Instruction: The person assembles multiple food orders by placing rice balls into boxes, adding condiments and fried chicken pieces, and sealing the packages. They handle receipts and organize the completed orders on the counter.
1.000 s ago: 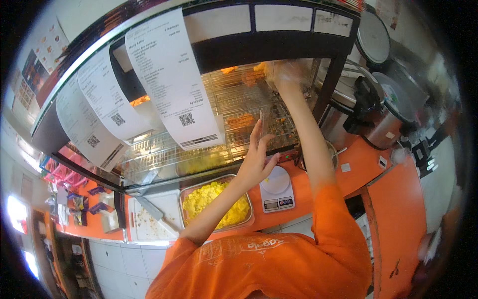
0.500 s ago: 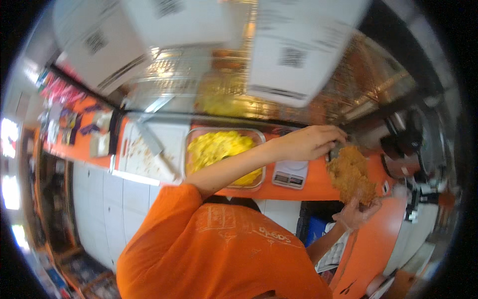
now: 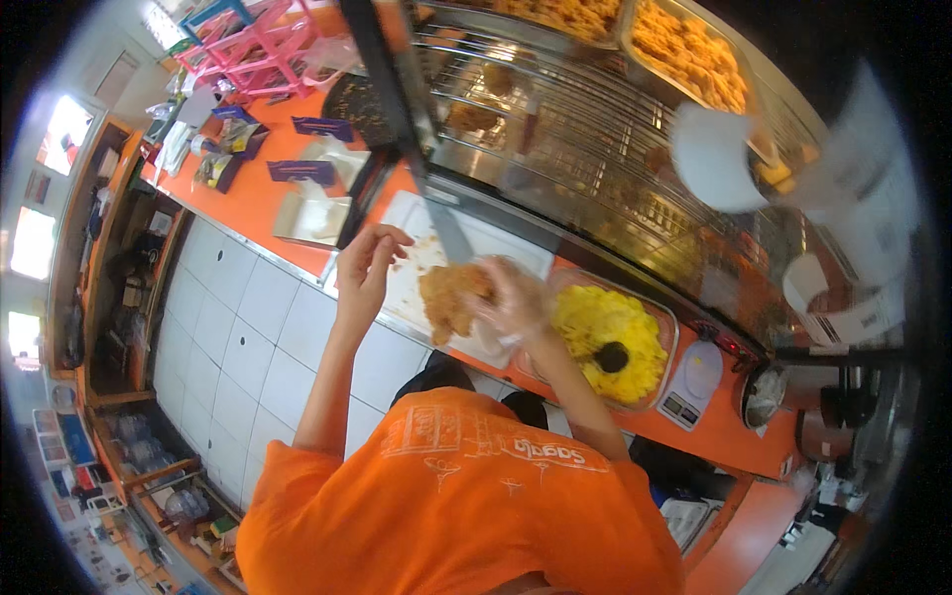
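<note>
A large piece of fried chicken [image 3: 453, 297], with a rough golden-brown crust, is in the grip of my right hand [image 3: 513, 297], which wears a clear plastic glove. Below it lies a white cutting board [image 3: 405, 291] scattered with brown crumbs. A broad knife blade [image 3: 450, 234] rests on the board beyond the chicken; its handle is hidden. My bare left hand [image 3: 367, 273] hovers by the board's left end, holding nothing, its fingers loosely bent and apart. To the right of the board stands a clear rectangular dish [image 3: 662, 397] of yellow rice [image 3: 620, 332], with a dark round thing in it.
A kitchen scale [image 3: 692, 385] sits right of the dish. Behind the counter rises a glass display cabinet [image 3: 555, 213] with wire racks and trays of fried food [image 3: 689, 55]. Left of the board are an open carton [image 3: 315, 213] and purple packets [image 3: 301, 172]. A tiled floor [image 3: 263, 327] lies below left.
My right hand has carried the chicken from beyond the scale leftward to the cutting board. My left hand has moved from beside the chicken to the board's left end. The view has turned left.
</note>
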`<act>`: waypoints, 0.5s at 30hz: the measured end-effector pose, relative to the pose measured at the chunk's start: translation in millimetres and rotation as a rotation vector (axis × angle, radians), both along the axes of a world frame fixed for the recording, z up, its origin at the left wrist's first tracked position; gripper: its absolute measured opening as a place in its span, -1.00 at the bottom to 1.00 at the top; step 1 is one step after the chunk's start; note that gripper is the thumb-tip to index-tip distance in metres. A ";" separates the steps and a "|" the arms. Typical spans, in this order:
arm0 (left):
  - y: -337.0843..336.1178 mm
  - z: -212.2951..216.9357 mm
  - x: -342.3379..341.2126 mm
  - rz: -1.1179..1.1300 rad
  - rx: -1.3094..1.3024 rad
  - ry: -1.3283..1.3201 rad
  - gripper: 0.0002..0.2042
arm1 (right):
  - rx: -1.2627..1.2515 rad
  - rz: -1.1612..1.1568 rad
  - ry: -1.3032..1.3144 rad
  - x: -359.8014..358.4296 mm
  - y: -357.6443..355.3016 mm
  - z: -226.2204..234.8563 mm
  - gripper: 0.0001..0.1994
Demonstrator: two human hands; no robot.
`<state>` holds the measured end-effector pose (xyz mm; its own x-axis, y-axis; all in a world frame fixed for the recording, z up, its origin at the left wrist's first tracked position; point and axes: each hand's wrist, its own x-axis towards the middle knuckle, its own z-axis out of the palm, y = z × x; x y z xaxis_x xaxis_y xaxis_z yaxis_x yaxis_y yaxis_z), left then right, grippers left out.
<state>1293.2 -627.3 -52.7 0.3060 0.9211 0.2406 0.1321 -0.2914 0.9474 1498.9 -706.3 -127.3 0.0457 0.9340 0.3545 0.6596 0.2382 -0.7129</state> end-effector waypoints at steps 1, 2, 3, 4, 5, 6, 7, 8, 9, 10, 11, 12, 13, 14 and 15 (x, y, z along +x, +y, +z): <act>12.6 -2.7 -20.1 0.027 0.008 -0.007 -0.83 | -0.066 0.097 0.071 -27.4 32.6 -12.7 -0.57; 20.5 -5.8 -40.6 0.057 0.005 -0.010 -0.83 | -0.096 0.191 0.172 -51.1 57.1 -24.2 -0.57; 26.0 -9.3 -60.0 0.089 0.000 -0.016 -0.84 | -0.123 0.195 -0.048 -69.8 77.3 -33.8 -0.56; 30.4 -12.8 -75.7 0.086 -0.009 -0.001 -0.84 | -0.072 0.206 -0.239 -85.5 95.5 -41.0 -0.56; 34.5 -16.5 -89.2 0.080 -0.017 0.017 -0.84 | -0.096 0.250 -0.436 -96.1 108.9 -46.4 -0.56; 37.7 -20.3 -103.1 0.071 -0.014 0.026 -0.84 | 0.060 0.182 -0.459 -100.2 115.8 -50.3 -0.56; 40.2 -24.9 -114.4 0.056 -0.033 0.050 -0.84 | 0.136 0.147 -0.490 -99.8 117.4 -52.7 -0.56; 41.8 -31.1 -122.5 0.066 -0.068 0.065 -0.85 | 0.205 0.065 -0.496 -97.5 116.6 -54.4 -0.56; 43.6 -38.6 -128.6 0.070 -0.103 0.082 -0.85 | 0.214 0.104 -0.484 -93.8 113.0 -56.2 -0.53; 46.6 -47.1 -134.2 0.063 -0.126 0.089 -0.85 | 0.120 0.138 -0.370 -90.4 108.6 -58.1 -0.51; 50.8 -56.5 -139.7 0.030 -0.143 0.221 -0.86 | 0.018 0.139 -0.233 -89.0 102.0 -61.0 -0.49; 55.9 -68.5 -140.5 0.015 -0.128 0.255 -0.85 | -0.095 0.140 -0.093 -88.2 96.9 -64.0 -0.47; 59.9 -82.2 -138.0 -0.006 -0.088 0.270 -0.85 | -0.197 0.038 -0.001 -88.2 92.8 -67.2 -0.44; 62.5 -96.4 -135.8 -0.028 -0.051 0.285 -0.83 | -0.312 -0.063 0.093 -89.5 89.8 -70.4 -0.42; 70.9 -109.5 -137.2 -0.124 0.003 0.414 -0.69 | -0.509 -0.182 0.168 -91.5 88.4 -73.4 -0.40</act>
